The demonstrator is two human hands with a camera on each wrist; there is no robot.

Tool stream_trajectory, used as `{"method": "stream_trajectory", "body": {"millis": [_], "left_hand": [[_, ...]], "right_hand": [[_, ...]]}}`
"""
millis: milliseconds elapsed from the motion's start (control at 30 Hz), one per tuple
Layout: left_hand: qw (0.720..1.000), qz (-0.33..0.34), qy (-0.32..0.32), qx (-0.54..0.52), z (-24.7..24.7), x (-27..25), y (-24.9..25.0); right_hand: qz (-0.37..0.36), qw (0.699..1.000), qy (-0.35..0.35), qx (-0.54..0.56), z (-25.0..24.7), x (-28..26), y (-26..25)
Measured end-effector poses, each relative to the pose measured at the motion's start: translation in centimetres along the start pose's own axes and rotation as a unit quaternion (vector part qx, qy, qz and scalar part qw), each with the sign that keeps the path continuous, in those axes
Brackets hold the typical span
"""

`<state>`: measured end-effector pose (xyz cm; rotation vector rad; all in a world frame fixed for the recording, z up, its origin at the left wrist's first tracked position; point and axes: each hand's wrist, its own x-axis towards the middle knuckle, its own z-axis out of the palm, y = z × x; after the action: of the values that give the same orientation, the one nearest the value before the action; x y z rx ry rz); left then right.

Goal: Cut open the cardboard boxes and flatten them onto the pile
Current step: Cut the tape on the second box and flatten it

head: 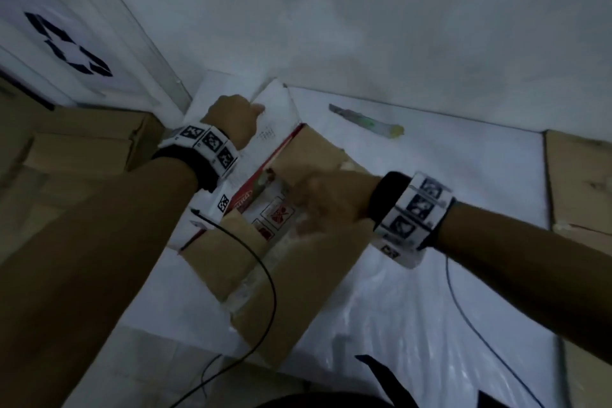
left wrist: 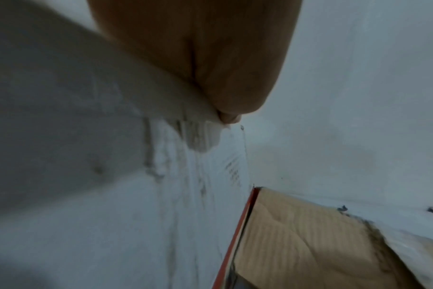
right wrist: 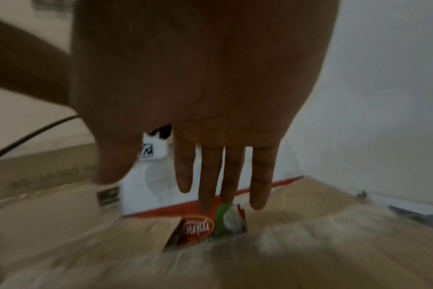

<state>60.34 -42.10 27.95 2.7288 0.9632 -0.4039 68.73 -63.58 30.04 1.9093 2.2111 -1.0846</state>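
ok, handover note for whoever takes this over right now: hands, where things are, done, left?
Left hand: grips the far edge of the box's white flap.
Right hand: open, fingers straight over the brown flaps of the box.
Box cutter: on the white sheet beyond the box, untouched.
Done: box appears cut open, flaps spread.
Left: press it flat and move it to the flattened cardboard at left; more cardboard lies at right.
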Motion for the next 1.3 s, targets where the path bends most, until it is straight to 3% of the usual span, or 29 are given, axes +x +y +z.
{"method": "stream_trajectory", "body": {"millis": [67, 100, 233, 300, 433, 500, 567, 633, 733, 833, 900, 967, 1067, 1133, 1200, 1300], "left_hand": [[1.000, -0.019, 0.008, 0.005, 0.0, -1.0, -1.6], [0.999, -0.036, 0.021, 0.011, 0.1, -1.5, -2.7], [0.982, -0.142, 0.101, -0.077, 0.7, -4.2, -8.4], [0.980, -0.160, 0.083, -0.088, 1.8, -5.5, -10.8], [0.981, -0.167, 0.010, -0.093, 4.5, -9.3, -12.2], [0.987, -0.153, -0.017, -0.039, 6.3, -11.0, -12.0], [0.996, -0.089, -0.010, -0.022, 8.4, -12.2, -11.6], [0.995, -0.030, -0.045, -0.078, 9.2, -13.5, -10.2], [0.989, -0.026, -0.071, -0.127, 10.2, -14.4, -8.7], [0.984, -0.035, -0.109, -0.139, 9.9, -14.5, -7.5], [0.984, -0.023, -0.129, -0.119, 10.1, -14.9, -7.5], [0.988, -0.007, -0.138, -0.075, 10.7, -15.0, -7.9], [0.986, -0.017, -0.153, -0.060, 11.3, -14.1, -8.1], [0.984, -0.028, -0.167, -0.049, 10.9, -13.3, -7.5], [0.984, -0.043, -0.162, -0.062, 10.2, -12.8, -7.0], [0.978, -0.023, -0.117, -0.172, 9.0, -12.0, -7.0]], "right_hand": [[0.027, 0.988, -0.087, -0.126, 2.7, 0.8, -1.2], [0.042, 0.980, -0.092, -0.169, 3.7, 1.2, -1.3], [0.063, 0.966, -0.006, -0.250, 4.1, 0.6, -0.8], [0.050, 0.958, -0.029, -0.280, 4.3, 0.6, -1.0], [0.017, 0.940, -0.141, -0.310, 6.0, 2.2, -2.7], [0.029, 0.932, -0.141, -0.333, 6.3, 3.2, -3.1], [0.030, 0.925, -0.106, -0.365, 5.1, 3.4, -3.3], [-0.006, 0.922, -0.009, -0.387, 3.1, 3.0, -3.4], [-0.086, 0.897, 0.153, -0.404, 0.6, 1.0, -1.4], [-0.012, 0.894, 0.246, -0.373, -0.9, -2.6, 2.3], [0.050, 0.903, 0.255, -0.342, -0.8, -5.0, 4.4], [0.103, 0.927, 0.174, -0.315, 0.7, -7.0, 6.2], [0.229, 0.943, -0.028, -0.240, 3.7, -8.9, 7.1], [0.279, 0.943, -0.073, -0.166, 5.4, -9.0, 6.6], [0.295, 0.952, -0.025, -0.084, 6.5, -8.2, 5.3], [0.250, 0.965, 0.072, 0.028, 7.4, -6.4, 2.4]]}}
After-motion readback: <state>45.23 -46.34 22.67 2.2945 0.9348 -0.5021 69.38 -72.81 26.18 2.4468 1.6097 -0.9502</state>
